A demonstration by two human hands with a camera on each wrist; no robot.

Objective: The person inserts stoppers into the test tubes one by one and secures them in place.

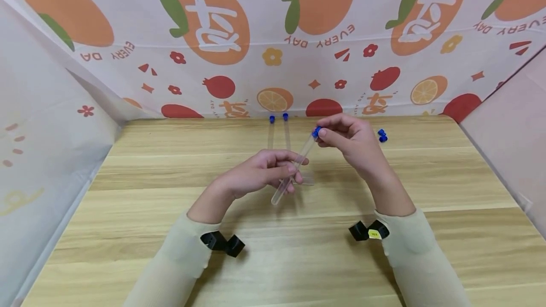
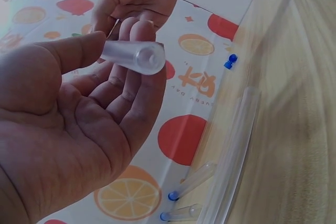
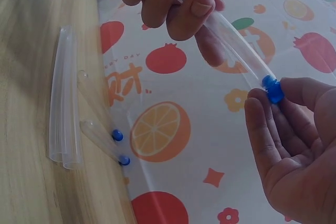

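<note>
My left hand [image 1: 258,173] holds a clear test tube [image 1: 279,194] around its middle, between thumb and fingers. The tube slants in the air above the table, rounded end low and toward me, mouth up and to the right. At that mouth my right hand [image 1: 358,148] pinches a blue stopper [image 3: 273,91] between thumb and fingers. The stopper touches the tube's mouth; how deep it sits I cannot tell. Behind my left hand lie two tubes with blue stoppers [image 1: 271,119], partly hidden in the head view. Uncapped clear tubes [image 3: 64,100] lie side by side near them.
Loose blue stoppers [image 1: 382,136] lie on the wooden table [image 1: 448,250] to the right of my right hand. A fruit-printed cloth [image 1: 273,77] stands as a wall along the table's back edge. Pale cloth [image 1: 47,122] walls flank both sides.
</note>
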